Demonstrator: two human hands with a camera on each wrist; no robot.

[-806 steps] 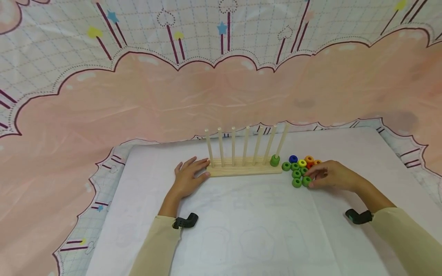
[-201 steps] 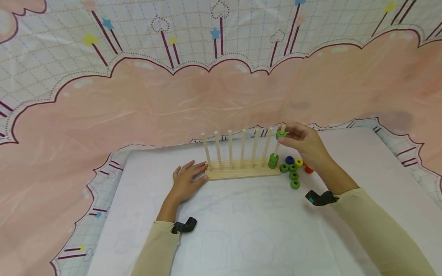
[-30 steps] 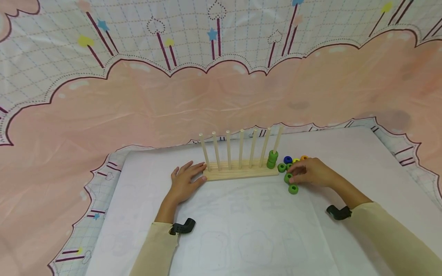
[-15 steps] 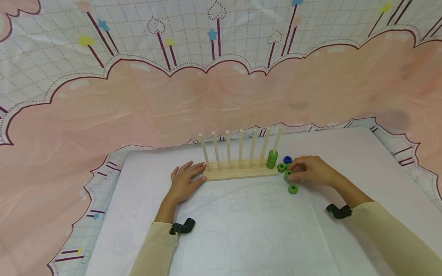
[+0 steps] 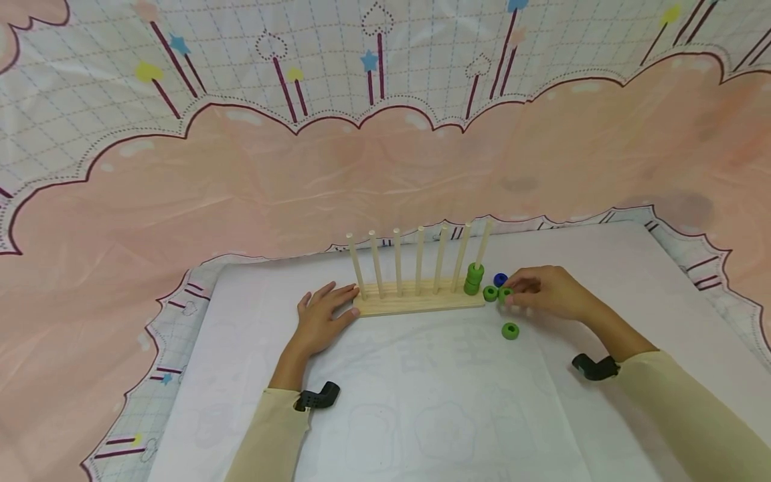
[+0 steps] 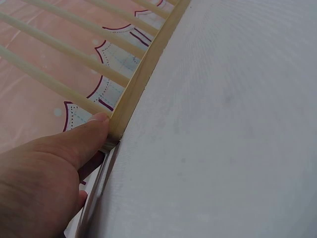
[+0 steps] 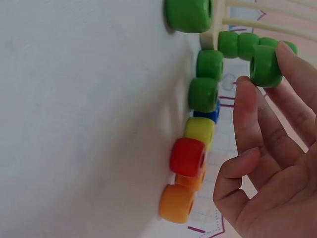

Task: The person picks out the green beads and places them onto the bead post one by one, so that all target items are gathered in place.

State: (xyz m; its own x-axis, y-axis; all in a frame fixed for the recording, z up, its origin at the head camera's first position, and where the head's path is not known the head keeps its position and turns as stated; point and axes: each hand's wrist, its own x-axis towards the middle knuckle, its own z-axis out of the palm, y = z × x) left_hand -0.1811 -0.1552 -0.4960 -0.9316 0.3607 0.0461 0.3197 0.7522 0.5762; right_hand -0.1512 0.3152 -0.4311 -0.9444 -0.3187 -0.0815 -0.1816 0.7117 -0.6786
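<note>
Right hand: pinched a bead.
Left hand: rested spread-fingered against the rack, left of the pinch.
Pinch: seemed best kept to the bead's sides.

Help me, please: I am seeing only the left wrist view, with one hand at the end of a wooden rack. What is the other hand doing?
Observer: The right hand holds a green bead at its fingertips.
Operator: Thank you. And what is at the other end?
Observer: A green stack of beads sits on the rightmost peg of the rack.
Operator: Are there also loose pieces that are not green?
Observer: Yes, a blue bead, a yellow bead, a red bead and two orange beads lie loose.
</note>
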